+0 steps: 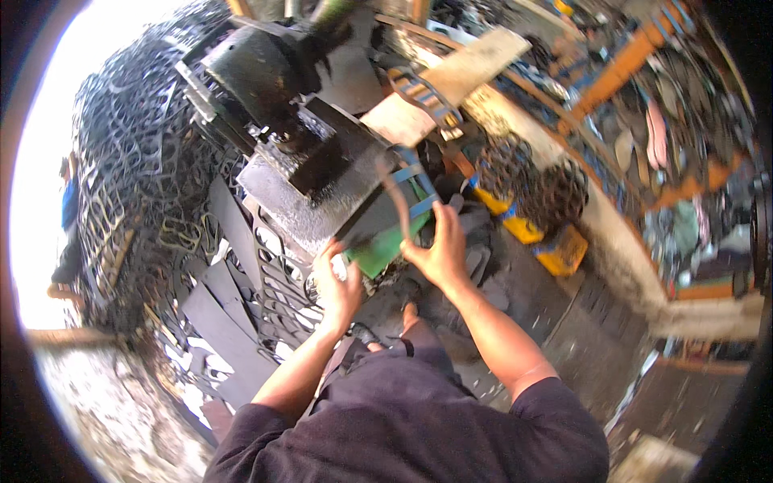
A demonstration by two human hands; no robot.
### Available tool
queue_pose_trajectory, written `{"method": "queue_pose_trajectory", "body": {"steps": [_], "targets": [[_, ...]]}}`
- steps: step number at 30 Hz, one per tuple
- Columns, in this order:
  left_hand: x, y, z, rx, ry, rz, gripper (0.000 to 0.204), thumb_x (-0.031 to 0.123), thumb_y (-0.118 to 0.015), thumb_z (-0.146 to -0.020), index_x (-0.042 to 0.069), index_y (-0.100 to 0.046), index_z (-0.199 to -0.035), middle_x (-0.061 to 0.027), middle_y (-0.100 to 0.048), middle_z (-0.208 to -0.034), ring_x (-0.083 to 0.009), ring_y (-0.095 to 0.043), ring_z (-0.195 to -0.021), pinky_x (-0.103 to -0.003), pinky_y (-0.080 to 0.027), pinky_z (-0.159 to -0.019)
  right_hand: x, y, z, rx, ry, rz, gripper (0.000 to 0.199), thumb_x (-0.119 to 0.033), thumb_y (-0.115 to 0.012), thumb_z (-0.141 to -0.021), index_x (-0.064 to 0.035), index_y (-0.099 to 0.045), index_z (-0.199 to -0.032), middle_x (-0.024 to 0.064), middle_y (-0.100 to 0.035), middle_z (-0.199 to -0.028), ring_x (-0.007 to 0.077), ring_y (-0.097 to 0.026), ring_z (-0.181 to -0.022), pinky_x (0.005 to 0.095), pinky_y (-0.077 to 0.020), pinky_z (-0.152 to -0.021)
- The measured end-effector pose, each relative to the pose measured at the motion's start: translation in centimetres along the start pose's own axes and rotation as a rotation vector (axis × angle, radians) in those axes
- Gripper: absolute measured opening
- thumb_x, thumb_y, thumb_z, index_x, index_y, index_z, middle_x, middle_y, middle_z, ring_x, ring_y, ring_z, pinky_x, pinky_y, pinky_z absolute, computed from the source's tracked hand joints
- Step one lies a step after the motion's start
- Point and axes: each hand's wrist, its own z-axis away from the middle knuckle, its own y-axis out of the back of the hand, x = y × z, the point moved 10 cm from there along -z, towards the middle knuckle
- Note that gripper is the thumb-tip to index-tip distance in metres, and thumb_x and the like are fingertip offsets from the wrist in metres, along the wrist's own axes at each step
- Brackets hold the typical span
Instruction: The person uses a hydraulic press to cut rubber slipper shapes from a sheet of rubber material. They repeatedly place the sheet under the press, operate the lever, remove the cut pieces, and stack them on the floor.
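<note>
My right hand grips a curved metal cutting die with blue cross bars, its thumb on one side and fingers on the other; the die is tilted and blurred by motion. Below it lie a dark sheet and a green sheet at the near edge of a press's metal table. My left hand is beside the green sheet's left corner, thumb and fingers apart. The black press head stands over the table at the far left.
A tangled heap of black cut-out sheet scrap rises at left, with flat dark sheets below it. Another cutting die rests on a wooden board. At right are yellow containers with dark scrap and wooden-edged bins.
</note>
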Motion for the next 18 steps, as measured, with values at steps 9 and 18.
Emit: {"method": "queue_pose_trajectory", "body": {"steps": [9, 18], "targets": [[-11.8, -0.1, 1.7, -0.212, 0.329, -0.455, 0.028, 0.013, -0.067, -0.092, 0.005, -0.063, -0.119, -0.0133, -0.071, -0.106, -0.0348, -0.066, -0.103, -0.048, -0.038, -0.107, 13.9, -13.6, -26.6, -0.344, -0.053, 0.244, 0.088, -0.054, -0.083, -0.072, -0.0138, -0.055, -0.146, 0.0214, -0.047, -0.151, 0.0437, -0.048, -0.136, 0.0560, -0.0406, -0.112], [-16.5, -0.6, 3.4, 0.134, 0.909, 0.672, 0.062, 0.016, -0.065, -0.100, 0.000, -0.040, -0.153, -0.0185, -0.050, -0.147, -0.0227, -0.060, -0.120, -0.035, -0.057, -0.094, 25.0, -11.7, -34.6, -0.242, -0.024, 0.339, 0.038, -0.045, -0.077, -0.083, -0.0129, -0.076, -0.103, 0.0270, -0.070, -0.107, 0.0454, -0.065, -0.106, 0.0531, -0.0520, -0.093]]}}
